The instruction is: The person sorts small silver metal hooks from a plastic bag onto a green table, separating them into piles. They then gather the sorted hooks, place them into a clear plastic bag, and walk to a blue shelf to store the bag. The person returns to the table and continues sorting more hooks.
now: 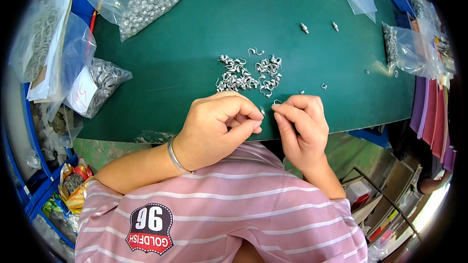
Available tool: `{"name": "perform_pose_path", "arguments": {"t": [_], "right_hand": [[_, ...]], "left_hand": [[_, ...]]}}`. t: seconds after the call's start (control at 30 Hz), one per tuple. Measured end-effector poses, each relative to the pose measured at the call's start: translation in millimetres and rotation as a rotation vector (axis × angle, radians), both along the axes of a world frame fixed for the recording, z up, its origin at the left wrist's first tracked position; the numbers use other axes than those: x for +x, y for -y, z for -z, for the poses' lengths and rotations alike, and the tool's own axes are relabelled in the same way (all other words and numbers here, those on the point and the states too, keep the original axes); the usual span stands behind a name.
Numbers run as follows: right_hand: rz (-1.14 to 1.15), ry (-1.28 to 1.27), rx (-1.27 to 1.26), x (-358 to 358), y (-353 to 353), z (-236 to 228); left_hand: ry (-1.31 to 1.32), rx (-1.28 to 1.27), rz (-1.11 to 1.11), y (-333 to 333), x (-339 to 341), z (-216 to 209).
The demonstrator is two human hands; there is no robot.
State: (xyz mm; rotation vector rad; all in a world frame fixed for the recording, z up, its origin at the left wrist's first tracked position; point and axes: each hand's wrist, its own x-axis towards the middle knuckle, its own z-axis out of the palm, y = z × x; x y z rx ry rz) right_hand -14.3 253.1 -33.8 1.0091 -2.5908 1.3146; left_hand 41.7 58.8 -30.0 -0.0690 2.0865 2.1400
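Note:
At the table's near edge, my left hand [219,117] is closed, thumb and fingertips brought together. A tiny silvery glint shows beside its index fingertip, but what the fingers hold is too small to make out. Just right of it, my right hand [304,124] pinches a small curved metal hook [277,101] between thumb and index finger. The two hands are slightly apart. Beyond them lies a loose pile of S-shaped silver metal hooks [239,75] with rounded ends, and one pair [256,52] sits separately behind it.
Clear bags of metal parts lie at the back left [151,7] and left [100,85]. Two small metal fittings [304,28] stand at the far right. Another bag [414,51] rests on the right edge of the green table [170,68]. Purple and red sheets [431,117] hang beyond it.

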Motion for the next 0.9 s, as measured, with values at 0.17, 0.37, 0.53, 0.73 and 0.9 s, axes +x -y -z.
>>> {"name": "perform_pose_path", "arguments": {"t": [0.17, 0.37, 0.53, 0.73, 0.9], "right_hand": [[0.051, -0.062, 0.032, -4, 4, 7], [0.019, -0.051, 0.026, 0, -8, 4], [-0.068, -0.089, 0.153, 2, -3, 7], [-0.023, 0.066, -0.057, 6, -5, 4], [0.090, 0.463, -0.431, 20, -3, 5]], "left_hand": [[0.004, -0.016, -0.114, 0, 0, -3], [-0.267, -0.489, -0.008, 11, -1, -4], [-0.413, -0.659, 0.058, 4, -3, 6], [-0.431, -0.693, 0.047, 5, -1, 7], [-0.448, -0.652, 0.034, 4, -2, 6]]}}
